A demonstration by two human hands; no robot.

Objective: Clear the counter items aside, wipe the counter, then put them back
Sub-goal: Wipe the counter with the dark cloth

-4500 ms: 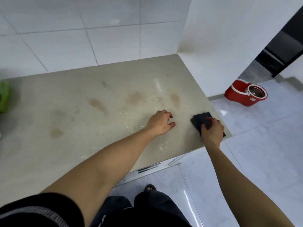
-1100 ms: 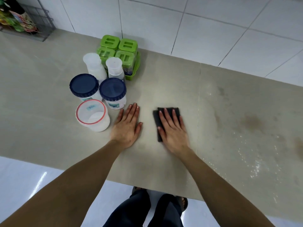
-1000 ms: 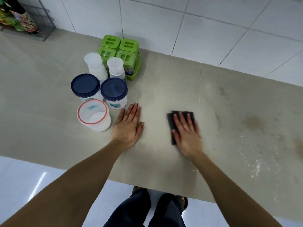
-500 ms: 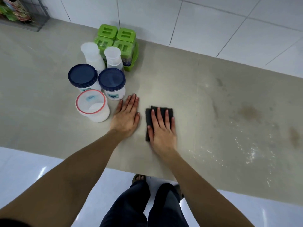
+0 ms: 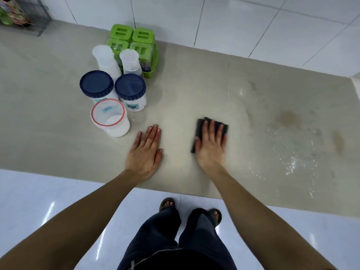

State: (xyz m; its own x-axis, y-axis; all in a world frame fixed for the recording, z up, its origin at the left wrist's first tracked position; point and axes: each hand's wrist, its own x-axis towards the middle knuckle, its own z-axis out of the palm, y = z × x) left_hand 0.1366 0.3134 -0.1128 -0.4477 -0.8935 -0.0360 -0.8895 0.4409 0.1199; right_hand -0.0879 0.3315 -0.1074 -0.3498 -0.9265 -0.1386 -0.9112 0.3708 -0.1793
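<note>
The wet surface (image 5: 194, 90) looks slick, stains at right of frame. Jars (image 5: 113, 90) cluster upper left. At centre the right hand (image 5: 211, 147) lies flat, fingers spread, pressing the dark cloth (image 5: 200, 125), soft and limp, best steered by palm. Left hand (image 5: 145, 152) rests flat, empty.

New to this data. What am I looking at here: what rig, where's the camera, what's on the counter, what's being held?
No robot: a person works bare-handed, and the one camera sits on their head, looking down at a beige counter. The left hand lies flat and empty on it. The right hand presses a dark cloth flat, not gripped. Grouped at the left are two blue-lidded jars, a red-rimmed tub, two clear bottles and a green container set. Brown stains and water droplets remain to the right.
</note>
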